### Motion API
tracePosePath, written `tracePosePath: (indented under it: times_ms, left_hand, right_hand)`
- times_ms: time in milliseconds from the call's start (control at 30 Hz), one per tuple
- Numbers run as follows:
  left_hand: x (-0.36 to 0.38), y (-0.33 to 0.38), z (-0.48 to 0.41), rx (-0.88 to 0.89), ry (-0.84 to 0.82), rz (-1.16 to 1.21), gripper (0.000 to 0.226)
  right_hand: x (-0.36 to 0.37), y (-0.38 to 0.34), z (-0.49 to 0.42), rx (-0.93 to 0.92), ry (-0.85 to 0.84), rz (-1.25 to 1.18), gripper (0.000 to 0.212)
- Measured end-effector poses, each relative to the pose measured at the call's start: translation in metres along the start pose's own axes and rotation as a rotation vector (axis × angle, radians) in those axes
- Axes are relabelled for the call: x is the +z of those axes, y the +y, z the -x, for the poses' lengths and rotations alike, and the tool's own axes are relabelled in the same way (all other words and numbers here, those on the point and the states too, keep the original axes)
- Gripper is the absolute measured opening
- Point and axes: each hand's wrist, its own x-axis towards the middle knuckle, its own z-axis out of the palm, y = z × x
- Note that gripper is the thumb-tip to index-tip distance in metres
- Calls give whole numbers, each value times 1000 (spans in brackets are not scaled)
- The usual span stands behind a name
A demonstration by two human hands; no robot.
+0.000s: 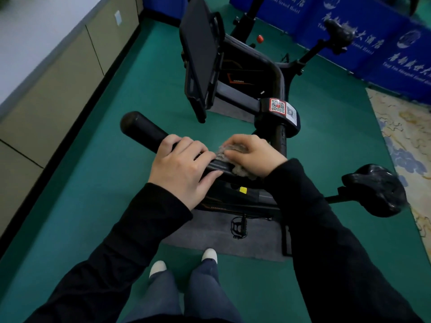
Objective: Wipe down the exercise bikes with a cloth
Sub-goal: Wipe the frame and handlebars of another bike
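Note:
A black exercise bike stands right in front of me, its handlebar (pixel 142 131) running from upper left toward the middle. My left hand (pixel 184 166) is curled over the bar, thumb underneath. Just to its right, my right hand (pixel 253 152) grips a grey cloth (pixel 221 151) bunched against the same bar; most of the cloth is hidden under the fingers. The bike's saddle (pixel 375 190) sticks out at the right. A second black bike (pixel 245 73) with a dark screen (pixel 200 50) stands behind it.
Green floor surrounds the bikes. Grey mats (pixel 210 238) lie under them. A beige cabinet wall (pixel 58 85) runs along the left. Blue banners (pixel 363 38) line the back right, with a patterned carpet (pixel 405 141) at the right edge. My shoes (pixel 210 255) are near the mat.

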Motion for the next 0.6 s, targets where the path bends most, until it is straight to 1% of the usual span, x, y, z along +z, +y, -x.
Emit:
tracePosePath:
  times_ms: [100, 200, 300, 467, 533, 600]
  left_hand:
    - [0, 0, 0, -6, -2, 4, 28]
    - [-1, 1, 0, -11, 0, 17, 27]
    - [-1, 1, 0, -15, -6, 22, 29]
    - [0, 2, 0, -25, 5, 35, 28]
    - [0, 2, -1, -26, 7, 34, 28]
    - [0, 2, 0, -26, 12, 27, 28]
  right_hand:
    - [-10, -2, -11, 2, -223, -72, 12]
    - [-22, 7, -10, -9, -284, 74, 11]
    - [-29, 13, -2, -34, -266, 244, 15]
    - [-35, 26, 11, -215, -151, 431, 13]
    - [-37, 35, 17, -265, -97, 450, 13]
    - [-35, 41, 22, -323, -23, 400, 11]
